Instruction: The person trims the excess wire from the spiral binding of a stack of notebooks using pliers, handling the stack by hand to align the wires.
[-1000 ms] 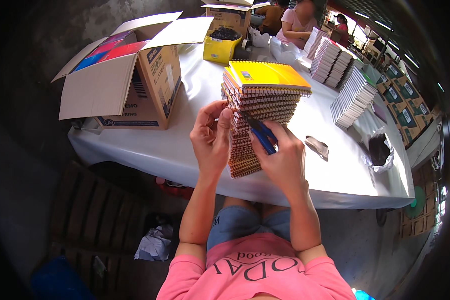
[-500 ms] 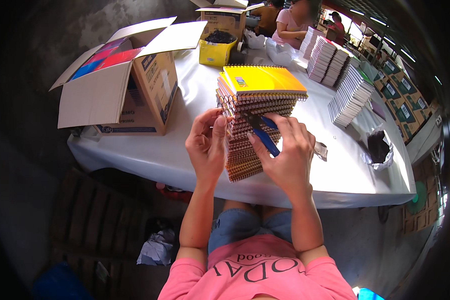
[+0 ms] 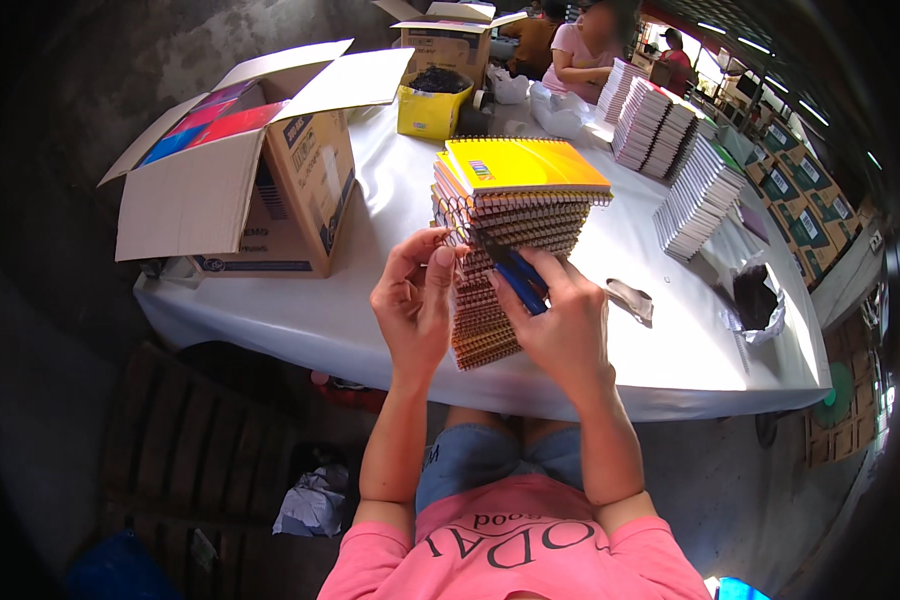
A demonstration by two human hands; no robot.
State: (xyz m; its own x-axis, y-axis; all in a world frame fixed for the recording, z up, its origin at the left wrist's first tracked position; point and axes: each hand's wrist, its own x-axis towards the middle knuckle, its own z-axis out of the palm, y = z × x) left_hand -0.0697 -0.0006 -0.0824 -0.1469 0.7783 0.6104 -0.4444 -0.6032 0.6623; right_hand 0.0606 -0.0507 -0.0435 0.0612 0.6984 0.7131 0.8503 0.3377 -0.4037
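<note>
A tall stack of spiral-bound notebooks (image 3: 530,172) stands in front of me, a yellow cover on top and the dark wire bindings facing my side. My right hand (image 3: 567,320) is closed around blue-handled pliers (image 3: 519,275). Their dark jaws point up and left into the wire loops near the stack's upper left corner. At that same corner, my left hand (image 3: 415,300) has thumb and forefinger pinched against the loose wire loops (image 3: 458,228). Whatever sits between those fingertips is too small to make out.
An open carton (image 3: 310,190) of colourful notebooks stands at left. Behind the stack is a yellow box (image 3: 433,112) of dark scraps. More notebook stacks (image 3: 698,200) and a bag with dark contents (image 3: 758,298) are on the right. A person (image 3: 578,55) sits across the table.
The pliers' handles have come closer together in my right hand, which has shifted slightly left and down. My left hand stays at the corner loops.
</note>
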